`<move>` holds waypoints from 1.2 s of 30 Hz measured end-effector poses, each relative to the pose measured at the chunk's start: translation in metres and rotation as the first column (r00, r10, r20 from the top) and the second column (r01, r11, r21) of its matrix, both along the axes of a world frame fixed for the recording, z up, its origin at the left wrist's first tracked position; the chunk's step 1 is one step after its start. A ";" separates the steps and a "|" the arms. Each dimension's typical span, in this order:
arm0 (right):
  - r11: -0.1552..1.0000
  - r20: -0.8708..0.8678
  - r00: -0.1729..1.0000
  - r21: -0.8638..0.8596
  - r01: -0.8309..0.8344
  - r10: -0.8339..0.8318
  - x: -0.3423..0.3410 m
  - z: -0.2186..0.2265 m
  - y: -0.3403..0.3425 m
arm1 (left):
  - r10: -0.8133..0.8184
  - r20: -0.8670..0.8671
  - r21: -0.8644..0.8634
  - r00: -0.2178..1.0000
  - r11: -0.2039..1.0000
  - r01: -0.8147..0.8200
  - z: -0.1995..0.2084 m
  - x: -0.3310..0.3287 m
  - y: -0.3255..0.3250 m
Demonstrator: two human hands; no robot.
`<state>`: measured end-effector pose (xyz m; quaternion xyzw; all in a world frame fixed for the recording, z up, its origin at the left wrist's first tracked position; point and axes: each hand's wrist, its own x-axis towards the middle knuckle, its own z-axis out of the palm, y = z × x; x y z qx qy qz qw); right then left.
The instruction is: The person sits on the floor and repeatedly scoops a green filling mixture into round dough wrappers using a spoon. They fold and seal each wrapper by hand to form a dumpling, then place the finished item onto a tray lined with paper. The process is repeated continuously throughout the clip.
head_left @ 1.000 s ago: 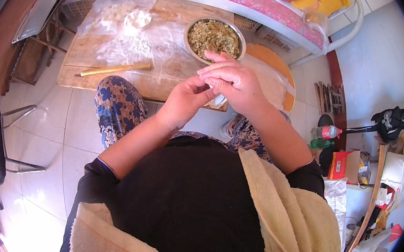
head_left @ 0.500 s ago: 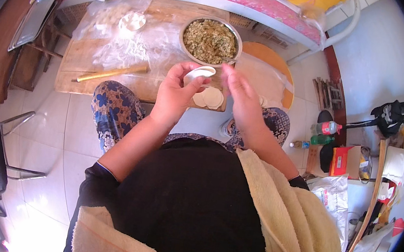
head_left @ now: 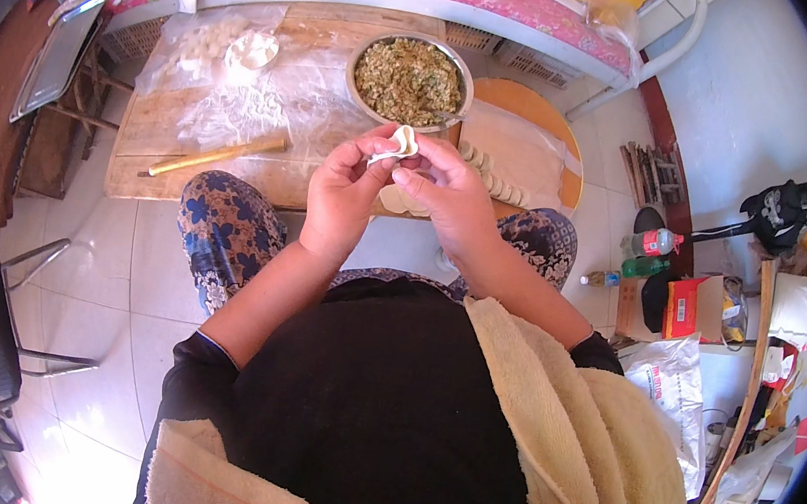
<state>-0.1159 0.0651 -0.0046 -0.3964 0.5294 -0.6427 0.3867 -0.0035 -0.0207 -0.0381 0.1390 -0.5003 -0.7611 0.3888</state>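
Observation:
Between my two hands is a dumpling wrapper (head_left: pixel 400 144), white and partly folded, its edge curled into a wavy opening at the top. My left hand (head_left: pixel 344 179) pinches its left side with thumb and fingers. Fingers of my right hand (head_left: pixel 455 198) close on its right side. Whatever lies inside the fold is too small to make out. Beneath the hands, a few flat round wrappers (head_left: pixel 402 200) lie at the table's near edge, partly covered. Just beyond stands a metal bowl (head_left: pixel 352 82) of chopped green-brown filling (head_left: pixel 405 76), with a utensil handle at its right side.
A rolling pin (head_left: pixel 219 157) lies on the wooden table (head_left: pixel 147 165), left of my hands. Farther back are flour-dusted plastic, small dough pieces (head_left: pixel 209 45) and a white bowl (head_left: pixel 253 52). Rows of finished dumplings (head_left: pixel 497 185) sit on a round board (head_left: pixel 570 189) to the right.
My right hand has moved left to meet the left hand and grips the wrapper. The wrapper has gone from loosely curved to more tightly folded. The dumplings on the right are now uncovered.

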 end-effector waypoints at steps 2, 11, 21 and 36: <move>0.996 -0.203 0.975 -0.050 0.078 -0.086 -0.002 -0.005 -0.002 | -0.053 0.083 0.046 0.995 0.998 0.049 0.007 0.004 -0.001; 0.938 -0.822 0.452 -0.322 0.131 -0.346 -0.017 -0.003 0.001 | -0.132 0.045 0.031 0.990 0.991 0.130 0.014 0.011 0.006; 0.960 -0.892 0.383 -0.277 -0.040 -0.241 -0.023 0.027 -0.001 | -0.265 0.002 0.094 0.964 0.960 0.264 0.030 0.009 0.008; 0.982 -0.946 0.302 -0.158 -0.106 -0.120 -0.031 0.030 0.004 | -0.392 -0.340 0.564 0.855 0.643 0.519 0.030 0.012 0.013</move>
